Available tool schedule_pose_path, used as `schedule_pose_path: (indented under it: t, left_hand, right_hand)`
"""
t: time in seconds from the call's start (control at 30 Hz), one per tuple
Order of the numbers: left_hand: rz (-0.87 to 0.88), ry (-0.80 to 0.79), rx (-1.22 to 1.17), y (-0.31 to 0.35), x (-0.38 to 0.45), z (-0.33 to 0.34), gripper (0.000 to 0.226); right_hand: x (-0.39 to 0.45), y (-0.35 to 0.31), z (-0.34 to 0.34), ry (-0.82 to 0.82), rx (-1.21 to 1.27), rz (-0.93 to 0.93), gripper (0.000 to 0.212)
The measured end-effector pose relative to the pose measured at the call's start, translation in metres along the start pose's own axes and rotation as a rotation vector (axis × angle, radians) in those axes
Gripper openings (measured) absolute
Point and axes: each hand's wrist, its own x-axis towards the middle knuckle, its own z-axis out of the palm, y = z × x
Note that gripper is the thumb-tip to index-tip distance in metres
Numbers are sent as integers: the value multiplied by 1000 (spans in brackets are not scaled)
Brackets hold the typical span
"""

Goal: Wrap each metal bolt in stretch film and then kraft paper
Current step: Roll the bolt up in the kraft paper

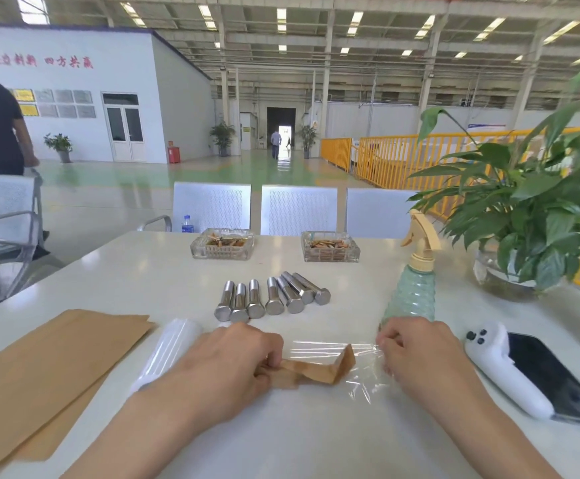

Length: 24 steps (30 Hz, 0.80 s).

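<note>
Several bare metal bolts (271, 298) lie in a row on the white table (136, 278), heads toward me. In front of them my left hand (233, 364) pinches the left end of a kraft-paper-wrapped bundle (316, 368). A sheet of clear stretch film (357, 364) spreads under and right of that bundle, and my right hand (419, 354) pinches its right edge. A roll of stretch film (167, 350) lies just left of my left hand. Kraft paper sheets (46, 368) are stacked at the near left.
A green spray bottle (413, 288) stands behind my right hand. A white controller (499, 368) and a dark phone (554, 378) lie at the right. Two glass ashtrays (222, 248) sit farther back, a potted plant (530, 216) at the far right, metal chairs behind the table.
</note>
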Motion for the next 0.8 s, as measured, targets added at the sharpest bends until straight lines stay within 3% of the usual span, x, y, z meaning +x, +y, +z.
schedule_pose_path:
  t: [0.17,0.33,0.53,0.7,0.8]
  left_hand:
    - [-24,43,-57,-5,-3,1,12]
    - [-41,109,-187,-1,2,15,12]
    - [-108,95,-256,1,9,17,17]
    - [-197,74,-308,3,13,17,23]
    - [-241,-14,-441,2,13,9,30]
  right_hand:
    - [6,-5,-2,48,164,-14,24]
    - [10,-40,1,34,335,-206,24]
    - [6,-75,37,-213,295,-384,14]
    - [5,-71,52,-341,505,-316,13]
    - [3,-68,57,-422,633,-257,23]
